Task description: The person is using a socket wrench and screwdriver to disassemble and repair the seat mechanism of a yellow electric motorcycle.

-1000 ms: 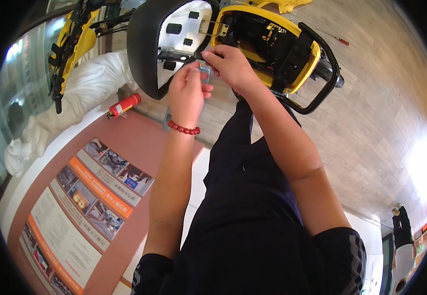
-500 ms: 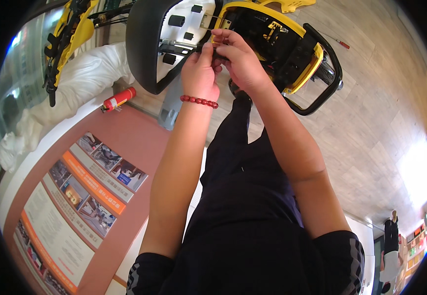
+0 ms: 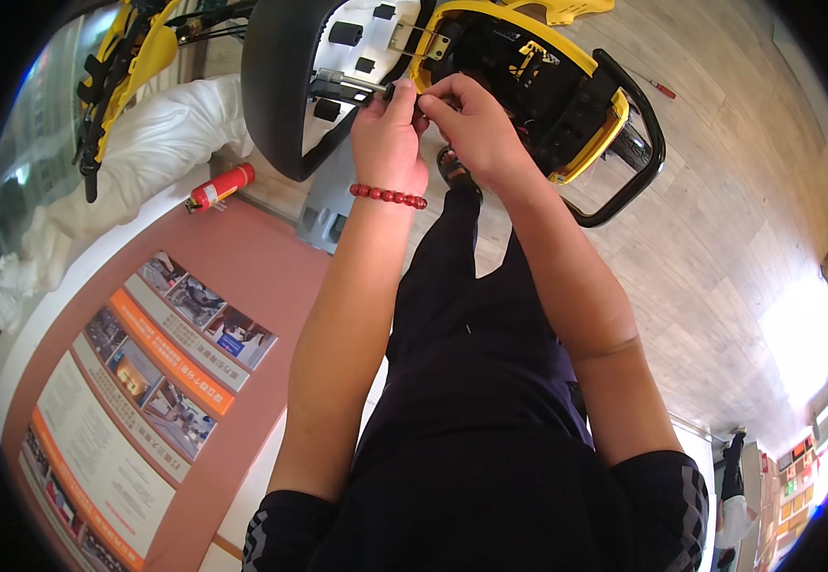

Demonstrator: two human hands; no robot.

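Observation:
The seat point(image 3: 281, 86) of a yellow and black scooter is tipped up, its white underside facing right. A silver rod with a black fitting point(image 3: 343, 86) lies against that underside. Beside the rod's end, my left hand point(image 3: 390, 143), with a red bead bracelet point(image 3: 387, 195) at its wrist, is closed round a small dark part point(image 3: 419, 107), mostly hidden by the fingers. My right hand point(image 3: 476, 124) meets it from the right, thumb and forefinger pinched at the same dark part. Below the seat hinge point(image 3: 424, 40) is the open black storage compartment point(image 3: 490, 62) with its yellow rim.
A black rear rail point(image 3: 657, 143) curves round the scooter's tail. A red-handled screwdriver point(image 3: 662, 90) lies on the wood-look floor. At left are a red fire extinguisher point(image 3: 221, 187), a white cloth-like cover point(image 3: 166, 124) and a printed display board point(image 3: 138, 381). Another person point(image 3: 733, 515) is far off at lower right.
My right hand's fingers have come down and drawn in to a pinch, uncovering the metal hinge. My left hand stays about in place. The view has shifted slightly.

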